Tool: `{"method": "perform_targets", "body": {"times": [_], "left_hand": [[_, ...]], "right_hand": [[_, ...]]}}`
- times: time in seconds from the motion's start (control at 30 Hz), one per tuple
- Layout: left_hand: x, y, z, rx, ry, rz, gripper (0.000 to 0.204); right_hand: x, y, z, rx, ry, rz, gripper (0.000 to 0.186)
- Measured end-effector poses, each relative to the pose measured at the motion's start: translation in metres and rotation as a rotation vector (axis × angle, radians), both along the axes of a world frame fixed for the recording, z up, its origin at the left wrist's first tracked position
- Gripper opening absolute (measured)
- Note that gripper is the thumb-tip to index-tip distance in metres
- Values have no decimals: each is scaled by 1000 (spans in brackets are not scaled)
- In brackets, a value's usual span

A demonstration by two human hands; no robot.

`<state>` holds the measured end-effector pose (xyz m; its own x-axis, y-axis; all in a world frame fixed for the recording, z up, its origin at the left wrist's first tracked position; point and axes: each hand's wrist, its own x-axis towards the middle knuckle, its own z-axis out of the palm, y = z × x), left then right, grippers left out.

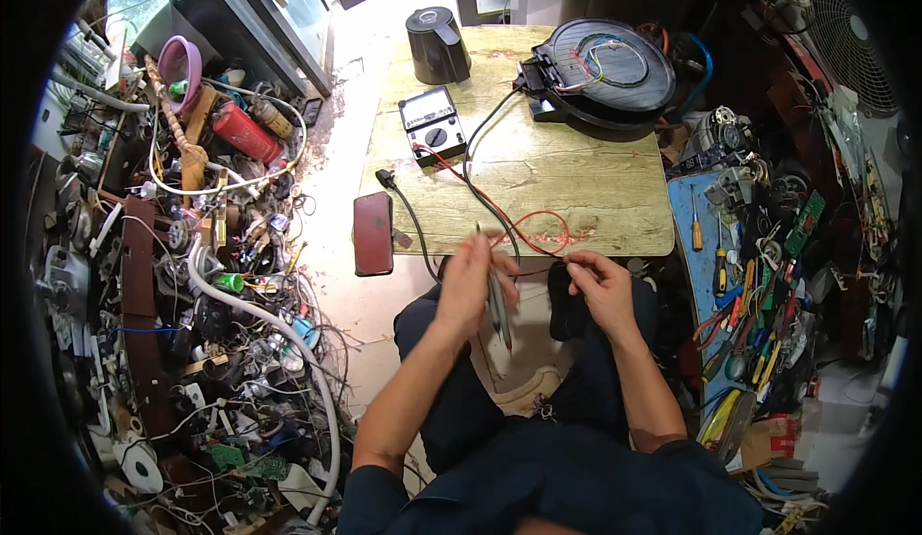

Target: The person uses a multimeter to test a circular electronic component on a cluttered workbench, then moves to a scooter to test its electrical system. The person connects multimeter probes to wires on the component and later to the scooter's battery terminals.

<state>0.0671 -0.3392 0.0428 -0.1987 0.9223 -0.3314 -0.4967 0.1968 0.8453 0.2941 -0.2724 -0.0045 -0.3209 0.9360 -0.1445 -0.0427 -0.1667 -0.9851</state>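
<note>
My left hand (471,285) is closed around slim test probes (500,309), whose ends point down over my lap at the table's near edge. To its right, my right hand (603,290) pinches a thin test lead (543,272) stretched between the two hands. A red lead (567,228) loops on the table just beyond them and runs back to an analog multimeter (436,138). The multimeter lies with its dial towards me. Along the same path, a black power cord (471,165) leads from a round black electric griddle (610,74). Loose coloured wires lie on top of the griddle.
A dark red phone case (373,234) lies at the table's left edge, near a black plug (386,179). Behind stands a black kettle (438,45). Piled parts and cables (240,343) fill the left side. Screwdrivers and pliers (740,324) cover a blue board (684,218) on the right.
</note>
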Motion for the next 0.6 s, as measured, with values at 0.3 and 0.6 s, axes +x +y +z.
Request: {"method": "perform_targets", "body": {"times": [0.3,0.6], "left_hand": [[-161,135,39,-111,250,373,58],[-168,242,-52,-311,93,197,60]], "right_hand": [[91,-34,28,-7,-4,-206,16],[126,-42,25,-56,-44,-376,16]]}}
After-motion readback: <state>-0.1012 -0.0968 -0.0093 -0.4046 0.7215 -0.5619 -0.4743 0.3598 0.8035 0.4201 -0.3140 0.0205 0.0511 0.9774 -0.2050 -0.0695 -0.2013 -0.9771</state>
